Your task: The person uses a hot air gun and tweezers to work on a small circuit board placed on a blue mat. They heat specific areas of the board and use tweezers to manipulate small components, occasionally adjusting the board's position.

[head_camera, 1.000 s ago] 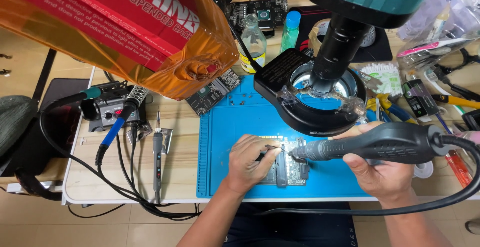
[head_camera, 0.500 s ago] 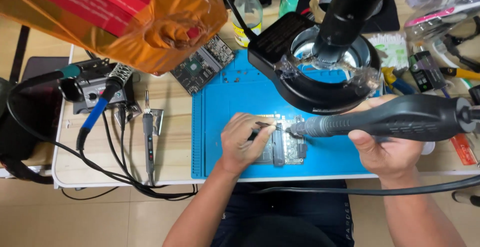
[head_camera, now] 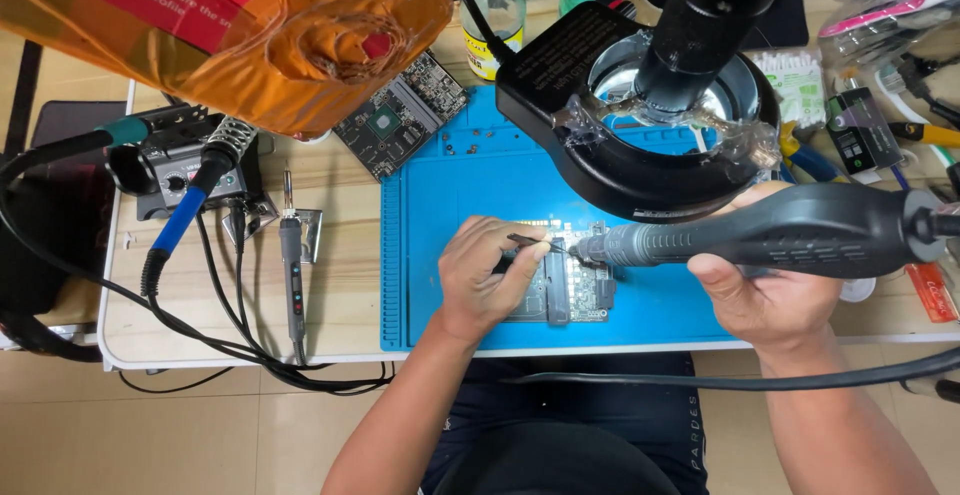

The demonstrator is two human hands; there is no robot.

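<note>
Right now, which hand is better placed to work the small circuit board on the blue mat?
Probably the right hand: it grips the grey corded rotary tool with its tip at the small circuit board. The left hand holds thin tweezers there.

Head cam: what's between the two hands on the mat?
In the head view, the circuit board lies between left hand and right hand, with tweezers and rotary tool tips over it.

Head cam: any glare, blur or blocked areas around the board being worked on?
Head view: even light, soft shadows; circuit board on the blue mat is sharp. Glare on the orange film, which is close and soft, covering the top left. Ring light hides the mat behind. Left hand partly covers the board; right hand grips the rotary tool.
</note>
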